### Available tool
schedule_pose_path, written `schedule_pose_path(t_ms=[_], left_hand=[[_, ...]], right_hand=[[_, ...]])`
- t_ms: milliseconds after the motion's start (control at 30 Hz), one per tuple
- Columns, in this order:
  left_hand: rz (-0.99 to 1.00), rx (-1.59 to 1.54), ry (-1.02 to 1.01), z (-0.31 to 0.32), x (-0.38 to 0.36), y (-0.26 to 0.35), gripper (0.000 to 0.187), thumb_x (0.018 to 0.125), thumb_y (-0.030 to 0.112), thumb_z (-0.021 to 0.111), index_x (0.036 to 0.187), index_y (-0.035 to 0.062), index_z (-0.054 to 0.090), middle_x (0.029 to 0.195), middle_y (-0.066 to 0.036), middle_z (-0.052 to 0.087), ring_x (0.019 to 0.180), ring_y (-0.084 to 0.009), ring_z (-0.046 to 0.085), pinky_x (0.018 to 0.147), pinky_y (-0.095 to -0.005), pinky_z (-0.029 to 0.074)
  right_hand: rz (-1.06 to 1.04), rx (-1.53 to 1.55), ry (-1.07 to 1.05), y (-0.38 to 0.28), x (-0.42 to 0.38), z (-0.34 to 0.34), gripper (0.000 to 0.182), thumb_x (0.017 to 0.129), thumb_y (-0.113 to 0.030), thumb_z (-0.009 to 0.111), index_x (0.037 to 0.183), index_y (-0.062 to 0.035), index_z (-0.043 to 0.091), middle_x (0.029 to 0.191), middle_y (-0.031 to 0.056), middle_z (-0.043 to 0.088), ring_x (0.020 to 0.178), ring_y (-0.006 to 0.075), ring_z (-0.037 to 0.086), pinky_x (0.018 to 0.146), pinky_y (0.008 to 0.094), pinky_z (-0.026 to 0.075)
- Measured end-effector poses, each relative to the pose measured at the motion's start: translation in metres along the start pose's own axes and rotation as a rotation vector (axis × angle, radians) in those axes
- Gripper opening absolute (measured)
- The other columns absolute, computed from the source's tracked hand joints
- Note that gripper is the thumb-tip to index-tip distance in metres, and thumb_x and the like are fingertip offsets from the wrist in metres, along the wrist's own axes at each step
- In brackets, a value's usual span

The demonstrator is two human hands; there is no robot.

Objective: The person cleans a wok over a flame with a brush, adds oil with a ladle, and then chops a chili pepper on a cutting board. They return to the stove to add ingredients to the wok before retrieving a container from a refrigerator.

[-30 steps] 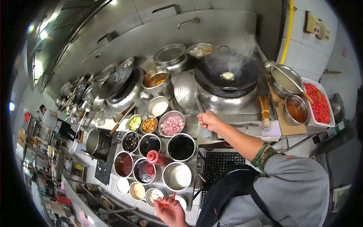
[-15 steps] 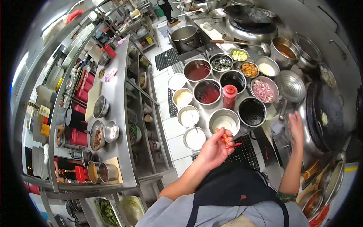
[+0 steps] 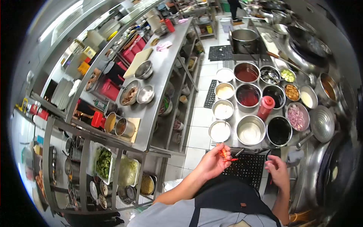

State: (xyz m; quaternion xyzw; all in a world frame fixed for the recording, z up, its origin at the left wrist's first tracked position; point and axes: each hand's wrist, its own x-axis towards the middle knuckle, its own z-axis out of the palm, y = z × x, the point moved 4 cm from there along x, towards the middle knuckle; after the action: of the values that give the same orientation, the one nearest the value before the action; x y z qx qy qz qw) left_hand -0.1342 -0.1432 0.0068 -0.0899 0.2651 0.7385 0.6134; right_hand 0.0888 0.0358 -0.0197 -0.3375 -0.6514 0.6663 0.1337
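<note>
My left hand (image 3: 212, 163) is closed around red chillies (image 3: 225, 155), whose bright ends stick out past the fingertips. It is held in front of my dark apron (image 3: 230, 195), just short of a steel pot of whitish contents (image 3: 250, 130). My right hand (image 3: 279, 172) has its fingers apart and slightly bent, with nothing visible in them. It hovers beside the stove edge, near a grey cloth (image 3: 295, 156) and left of a large wok (image 3: 340, 170). A red squeeze bottle (image 3: 266, 107) stands among the pots ahead.
Several pots of sauces and powders crowd the stand ahead, with a bowl of sliced onion (image 3: 298, 117) and a perforated ladle (image 3: 322, 123) at right. A steel counter (image 3: 166, 68) with bowls runs along the left. A black floor mat (image 3: 245, 170) lies below. Far off stands a person (image 3: 234, 9).
The view has swung left, showing more of the left shelves. My right hand has come down and inward from beside the wok. My left hand still holds the chillies.
</note>
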Motion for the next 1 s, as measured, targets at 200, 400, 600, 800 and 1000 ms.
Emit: schedule_pose_path(t_ms=[200, 400, 600, 800, 1000], left_hand=[[0.211, -0.132, 0.040, -0.062, -0.056, 0.068, 0.028, 0.102, 0.032, 0.048, 0.095, 0.0071, 0.058, 0.083, -0.004, 0.059, 0.076, -0.0158, 0.057, 0.066, -0.0293, 0.046], [0.446, -0.308, 0.184, -0.182, -0.137, 0.144, 0.026, 0.100, 0.032, 0.051, 0.090, 0.0088, 0.058, 0.083, -0.004, 0.057, 0.076, -0.0174, 0.054, 0.069, -0.0317, 0.046], [0.710, -0.556, 0.434, -0.285, -0.218, 0.190, 0.024, 0.100, 0.030, 0.051, 0.090, 0.0095, 0.058, 0.082, -0.004, 0.056, 0.076, -0.0170, 0.054, 0.068, -0.0332, 0.045], [0.782, -0.597, 0.574, -0.306, -0.255, 0.205, 0.023, 0.098, 0.028, 0.054, 0.088, 0.0095, 0.061, 0.081, -0.004, 0.062, 0.073, -0.0168, 0.057, 0.063, -0.0298, 0.045], [0.741, -0.461, 0.550, -0.294, -0.238, 0.227, 0.024, 0.099, 0.029, 0.053, 0.085, 0.0102, 0.060, 0.078, -0.002, 0.059, 0.068, -0.0142, 0.054, 0.063, -0.0301, 0.046]], right_hand=[[0.015, 0.099, -0.374, -0.064, 0.070, 0.146, 0.029, 0.096, -0.016, 0.058, 0.120, 0.0005, 0.058, 0.097, 0.0092, 0.067, 0.081, 0.0123, 0.064, 0.070, 0.0244, 0.052], [0.113, -0.017, -0.769, -0.090, 0.196, 0.397, 0.039, 0.099, -0.029, 0.056, 0.126, -0.0012, 0.054, 0.108, 0.0121, 0.065, 0.084, 0.0206, 0.069, 0.067, 0.0300, 0.056], [0.362, 0.272, -0.612, -0.095, 0.375, 0.636, 0.060, 0.095, -0.038, 0.061, 0.133, 0.0003, 0.034, 0.112, 0.0170, 0.052, 0.081, 0.0282, 0.066, 0.058, 0.0420, 0.056], [0.452, 0.282, -0.582, -0.058, 0.461, 0.735, 0.043, 0.096, -0.017, 0.049, 0.131, 0.0064, 0.041, 0.125, 0.0225, 0.055, 0.091, 0.0309, 0.067, 0.071, 0.0423, 0.060], [0.533, 0.776, -0.535, -0.047, 0.356, 0.635, 0.038, 0.087, -0.003, 0.052, 0.124, 0.0039, 0.051, 0.114, 0.0179, 0.062, 0.087, 0.0291, 0.066, 0.075, 0.0401, 0.060]])
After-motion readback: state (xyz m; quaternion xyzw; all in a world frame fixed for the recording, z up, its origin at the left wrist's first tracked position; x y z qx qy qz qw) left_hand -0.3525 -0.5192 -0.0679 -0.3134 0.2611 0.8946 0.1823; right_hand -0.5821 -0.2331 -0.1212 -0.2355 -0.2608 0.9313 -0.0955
